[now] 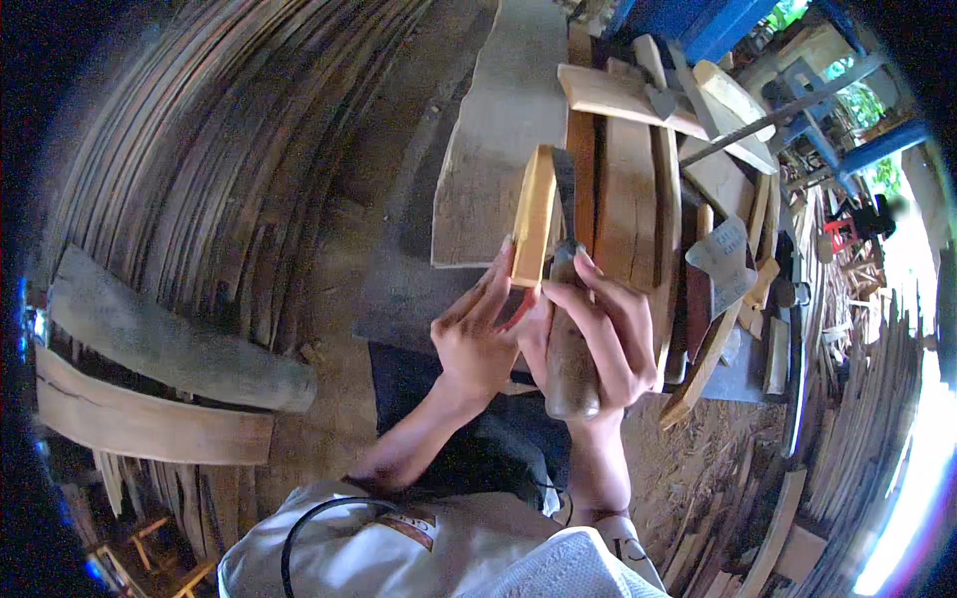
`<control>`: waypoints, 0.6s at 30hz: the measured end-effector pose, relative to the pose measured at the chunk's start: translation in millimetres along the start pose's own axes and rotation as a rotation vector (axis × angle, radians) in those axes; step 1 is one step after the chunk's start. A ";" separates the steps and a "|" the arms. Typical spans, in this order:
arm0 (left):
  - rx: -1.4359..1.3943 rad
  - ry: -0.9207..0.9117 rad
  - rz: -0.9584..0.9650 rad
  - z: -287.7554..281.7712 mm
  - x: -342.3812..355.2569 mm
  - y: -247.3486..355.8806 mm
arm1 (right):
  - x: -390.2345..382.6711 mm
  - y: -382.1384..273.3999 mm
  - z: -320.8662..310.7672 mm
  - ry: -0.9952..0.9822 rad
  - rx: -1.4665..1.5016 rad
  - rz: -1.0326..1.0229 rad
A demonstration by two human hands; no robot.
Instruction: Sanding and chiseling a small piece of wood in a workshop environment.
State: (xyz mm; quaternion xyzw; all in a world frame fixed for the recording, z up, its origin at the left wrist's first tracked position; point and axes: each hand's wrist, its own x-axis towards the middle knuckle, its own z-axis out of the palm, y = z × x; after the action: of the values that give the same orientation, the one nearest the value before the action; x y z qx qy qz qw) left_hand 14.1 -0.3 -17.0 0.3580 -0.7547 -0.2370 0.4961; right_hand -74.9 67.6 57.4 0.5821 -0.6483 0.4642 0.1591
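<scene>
My left hand (pixel 474 339) grips a small, long block of pale yellow wood (pixel 534 214), held upright in front of me. My right hand (pixel 608 329) is wrapped round a worn wooden handle (pixel 571 379) of a tool. Its dark metal blade (pixel 562 171) points away from me and lies against or just beside the block's right side; whether they touch I cannot tell. Both hands are close together over the front edge of the workbench (pixel 399 299). Behind them lies a broad grey weathered board (pixel 496 100).
Boards (pixel 623 199) and offcuts cover the bench, with a pale template (pixel 723 264) at right and a metal bar (pixel 758 120) at back right. Long strips of wood (pixel 179 130) are stacked at left, beside curved planks (pixel 150 429). Blue beams (pixel 698 40) and more timber (pixel 857 399) stand beyond.
</scene>
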 end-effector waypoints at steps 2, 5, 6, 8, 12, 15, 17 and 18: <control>0.007 0.014 0.007 1.3 -0.6 -0.3 | 0.0 0.3 7.5 0.201 0.015 0.016; 0.024 0.043 0.013 5.9 -1.1 2.1 | -1.7 -2.6 0.5 0.308 -0.051 0.029; 0.030 0.045 0.017 6.4 -0.7 2.9 | -4.7 -1.8 -2.7 0.318 -0.073 0.053; 0.042 0.082 -0.010 6.7 2.1 7.4 | -9.1 2.2 -5.1 0.335 -0.094 0.102; 0.066 0.136 0.012 8.3 2.7 6.7 | -17.0 1.8 -11.5 0.343 -0.080 0.175; 0.068 0.157 0.034 7.3 6.2 8.3 | -21.0 3.6 -13.0 0.383 -0.060 0.188; 0.075 0.145 0.033 -5.2 7.9 15.3 | -22.1 2.1 -18.4 0.386 -0.161 0.124; 0.104 0.130 0.035 -18.3 10.3 23.5 | -25.3 1.9 -21.6 0.395 -0.151 0.138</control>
State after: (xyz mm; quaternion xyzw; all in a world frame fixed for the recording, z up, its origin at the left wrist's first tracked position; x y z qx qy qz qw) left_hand 21.2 6.5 13.0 0.3846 -0.7384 -0.1651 0.5287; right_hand -77.0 99.7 48.9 0.4205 -0.6758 0.5293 0.2938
